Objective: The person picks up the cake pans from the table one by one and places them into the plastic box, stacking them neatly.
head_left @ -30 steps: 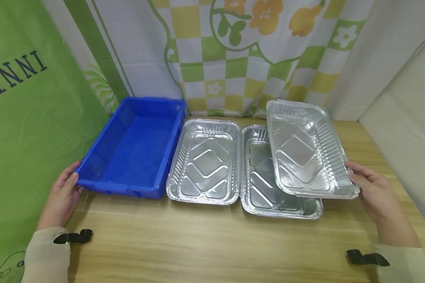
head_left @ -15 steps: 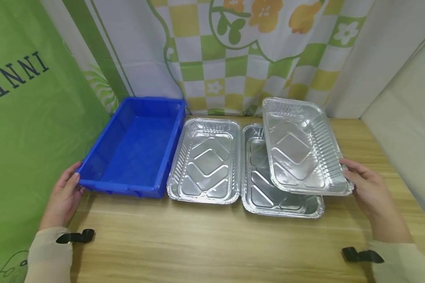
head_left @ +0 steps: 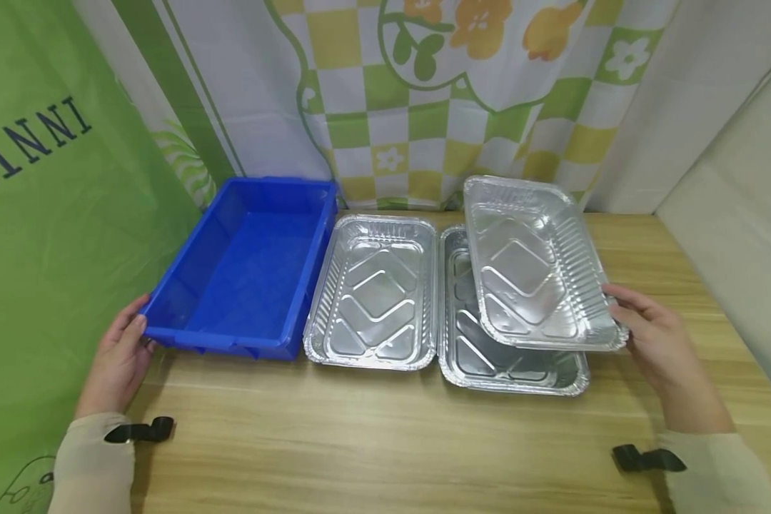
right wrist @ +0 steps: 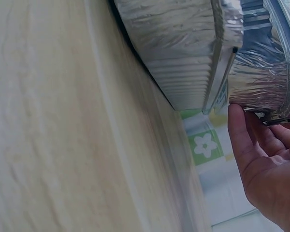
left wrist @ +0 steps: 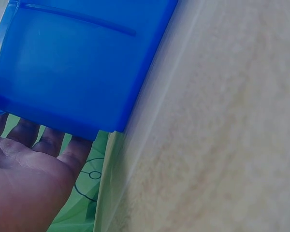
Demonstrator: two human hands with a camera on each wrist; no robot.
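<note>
My left hand (head_left: pixel 118 357) holds the near left corner of a shallow blue plastic bin (head_left: pixel 250 264), thumb by the rim. In the left wrist view its fingers (left wrist: pixel 48 140) reach behind the bin's wall. With thumb and fingers, my right hand (head_left: pixel 658 346) grips the near right corner of a foil tray (head_left: pixel 527 264). That tray is tilted and raised over a second foil tray (head_left: pixel 482 350), hiding much of it. The right wrist view shows a gap between the held tray (right wrist: pixel 261 87) and the lower tray (right wrist: pixel 179 63). All the trays look bare inside.
Another foil tray (head_left: pixel 375 293) lies between the blue bin and the second tray. Everything stands on a wood-grain table (head_left: pixel 385 442). A checkered curtain (head_left: pixel 411 143) hangs behind, a green cloth (head_left: pixel 38 250) at the left, and a pale wall (head_left: pixel 739 178) at the right.
My right hand has moved left with the held foil tray, which covers more of the tray below. The left hand and blue bin have stayed nearly still.
</note>
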